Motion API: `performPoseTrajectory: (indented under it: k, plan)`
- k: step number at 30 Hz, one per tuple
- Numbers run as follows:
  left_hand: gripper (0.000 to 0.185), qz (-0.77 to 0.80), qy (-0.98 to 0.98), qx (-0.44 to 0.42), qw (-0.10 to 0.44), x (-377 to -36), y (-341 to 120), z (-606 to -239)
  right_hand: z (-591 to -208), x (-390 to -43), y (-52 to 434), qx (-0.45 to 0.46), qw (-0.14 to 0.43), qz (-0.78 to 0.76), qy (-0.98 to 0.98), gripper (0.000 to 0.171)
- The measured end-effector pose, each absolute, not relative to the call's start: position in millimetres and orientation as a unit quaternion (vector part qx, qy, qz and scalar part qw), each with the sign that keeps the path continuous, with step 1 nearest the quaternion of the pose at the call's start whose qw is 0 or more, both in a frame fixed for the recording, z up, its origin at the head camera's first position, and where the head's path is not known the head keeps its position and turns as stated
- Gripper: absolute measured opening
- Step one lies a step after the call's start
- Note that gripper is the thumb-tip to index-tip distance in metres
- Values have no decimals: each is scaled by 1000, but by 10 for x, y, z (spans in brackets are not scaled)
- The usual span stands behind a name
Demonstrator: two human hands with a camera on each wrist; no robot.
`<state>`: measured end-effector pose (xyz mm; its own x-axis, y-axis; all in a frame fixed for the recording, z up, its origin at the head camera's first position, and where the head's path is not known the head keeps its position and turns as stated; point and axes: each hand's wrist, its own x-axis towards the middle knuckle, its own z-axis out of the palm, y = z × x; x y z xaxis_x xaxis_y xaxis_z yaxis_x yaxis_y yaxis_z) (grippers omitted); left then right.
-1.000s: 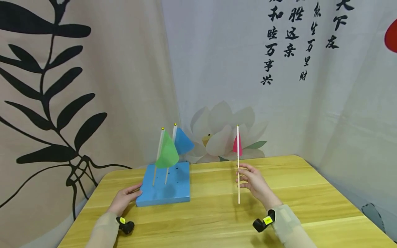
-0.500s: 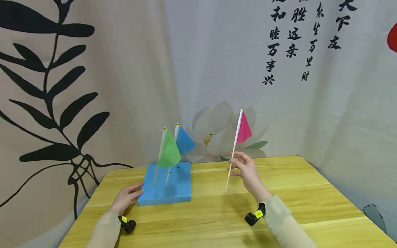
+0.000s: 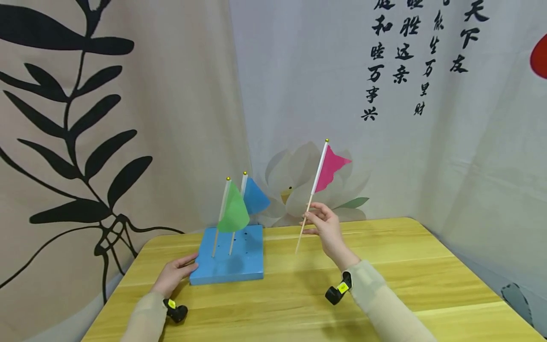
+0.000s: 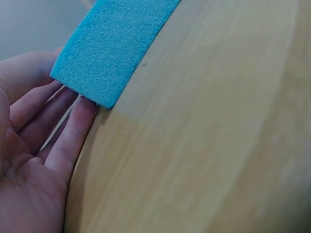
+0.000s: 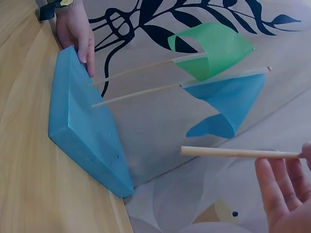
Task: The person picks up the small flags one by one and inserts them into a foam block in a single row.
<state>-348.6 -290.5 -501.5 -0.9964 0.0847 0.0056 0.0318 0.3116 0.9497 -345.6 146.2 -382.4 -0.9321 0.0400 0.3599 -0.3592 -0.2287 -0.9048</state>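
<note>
My right hand [image 3: 330, 231] holds a pink flag [image 3: 331, 168] by its thin wooden stick, raised above the table and leaning right at the top. In the right wrist view the bare lower end of that stick [image 5: 218, 152] points toward the board. A blue foam board [image 3: 248, 266] with small holes lies left of centre. Standing in it are a green flag [image 3: 233, 211] and a blue flag [image 3: 255, 197], both on sticks. At the board's left edge, my left hand [image 3: 173, 275] touches it with fairly straight fingers; the left wrist view shows fingertips against the foam [image 4: 116, 48].
The wooden table [image 3: 384, 270] has rounded far corners. A curtain [image 3: 299, 71] printed with leaves, writing and a lotus hangs right behind it. Each wrist carries a small black camera, such as the right one [image 3: 337, 289].
My right hand has moved left and up with the pink flag, from the right side toward the board. The stick has tilted and the flag's face has turned into view. The left hand stays put.
</note>
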Motion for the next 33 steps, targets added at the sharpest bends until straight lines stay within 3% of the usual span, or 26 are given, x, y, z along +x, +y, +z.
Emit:
performPoseTrajectory:
  k: [33]
  plan:
    - [59,582,811,54,11,-3457,-2928,-5038,-4129,-3848,664,141,115,790,-585,15]
